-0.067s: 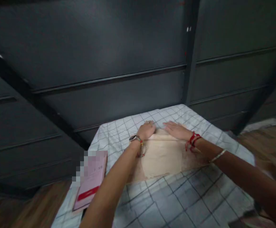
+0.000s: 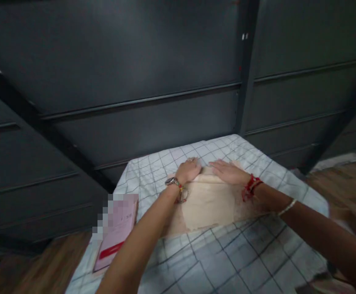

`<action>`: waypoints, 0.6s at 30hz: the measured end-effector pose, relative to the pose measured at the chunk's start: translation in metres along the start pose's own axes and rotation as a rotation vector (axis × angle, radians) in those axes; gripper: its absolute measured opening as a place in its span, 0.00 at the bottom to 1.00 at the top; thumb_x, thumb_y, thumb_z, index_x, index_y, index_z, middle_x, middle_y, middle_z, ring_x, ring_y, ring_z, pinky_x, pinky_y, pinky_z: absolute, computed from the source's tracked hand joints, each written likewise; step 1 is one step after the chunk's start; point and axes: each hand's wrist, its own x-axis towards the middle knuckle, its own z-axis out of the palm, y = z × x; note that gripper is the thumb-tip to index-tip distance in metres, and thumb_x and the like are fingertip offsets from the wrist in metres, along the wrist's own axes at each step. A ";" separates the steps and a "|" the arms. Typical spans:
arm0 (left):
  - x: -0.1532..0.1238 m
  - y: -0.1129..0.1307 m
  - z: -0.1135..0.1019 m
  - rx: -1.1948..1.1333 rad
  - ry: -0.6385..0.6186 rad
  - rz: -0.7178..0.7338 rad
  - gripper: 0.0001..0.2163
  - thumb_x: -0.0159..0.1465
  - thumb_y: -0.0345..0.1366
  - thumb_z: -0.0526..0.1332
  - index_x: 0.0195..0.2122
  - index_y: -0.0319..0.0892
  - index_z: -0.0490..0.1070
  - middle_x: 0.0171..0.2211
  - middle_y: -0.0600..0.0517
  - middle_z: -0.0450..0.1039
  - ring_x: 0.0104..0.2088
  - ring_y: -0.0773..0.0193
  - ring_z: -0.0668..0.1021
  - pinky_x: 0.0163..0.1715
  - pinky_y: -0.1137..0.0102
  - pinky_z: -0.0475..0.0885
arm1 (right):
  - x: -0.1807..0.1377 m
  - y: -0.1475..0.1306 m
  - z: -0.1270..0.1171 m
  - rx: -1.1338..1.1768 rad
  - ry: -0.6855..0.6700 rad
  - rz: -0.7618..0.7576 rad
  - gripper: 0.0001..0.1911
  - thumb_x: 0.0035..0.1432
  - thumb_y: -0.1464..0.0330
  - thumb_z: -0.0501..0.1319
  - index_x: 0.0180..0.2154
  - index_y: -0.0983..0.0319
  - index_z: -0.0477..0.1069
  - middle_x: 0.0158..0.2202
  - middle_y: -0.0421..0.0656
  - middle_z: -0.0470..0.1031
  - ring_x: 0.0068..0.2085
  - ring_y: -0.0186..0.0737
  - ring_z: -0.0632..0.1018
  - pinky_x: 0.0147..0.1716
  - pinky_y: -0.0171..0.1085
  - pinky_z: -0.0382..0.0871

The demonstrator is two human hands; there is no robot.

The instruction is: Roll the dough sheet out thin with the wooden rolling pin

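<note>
Beige cloth [image 2: 208, 204] lies mid-table on the checked cover [image 2: 227, 261]. Left hand [image 2: 190, 169] and right hand [image 2: 228, 171] rest palm-down on its far edge, grasping nothing. Judgement: even outward palm pressure avoids creases

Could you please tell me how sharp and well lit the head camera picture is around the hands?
Head view: dim, soft all over; the left hand and right hand on the beige cloth are slightly smeared; the pink booklet is partly pixelated.
</note>
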 end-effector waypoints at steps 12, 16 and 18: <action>-0.101 0.019 0.008 0.070 0.196 0.059 0.22 0.68 0.35 0.41 0.59 0.33 0.58 0.60 0.42 0.61 0.61 0.58 0.63 0.59 0.64 0.58 | -0.072 -0.082 0.013 -0.135 0.257 0.054 0.24 0.64 0.66 0.47 0.57 0.74 0.61 0.58 0.59 0.65 0.58 0.52 0.66 0.53 0.47 0.63; -0.094 0.015 0.009 0.058 0.200 0.088 0.21 0.69 0.33 0.41 0.59 0.30 0.60 0.60 0.41 0.60 0.62 0.57 0.61 0.61 0.63 0.56 | -0.062 -0.071 0.009 -0.112 0.209 0.057 0.23 0.64 0.65 0.48 0.55 0.73 0.63 0.53 0.59 0.69 0.52 0.50 0.72 0.48 0.44 0.67; -0.079 0.014 0.005 0.039 0.188 0.086 0.19 0.69 0.32 0.42 0.56 0.31 0.63 0.58 0.41 0.64 0.59 0.58 0.65 0.59 0.65 0.59 | -0.044 -0.057 0.004 -0.092 0.177 0.082 0.21 0.65 0.63 0.48 0.52 0.71 0.66 0.49 0.57 0.72 0.47 0.48 0.75 0.46 0.43 0.68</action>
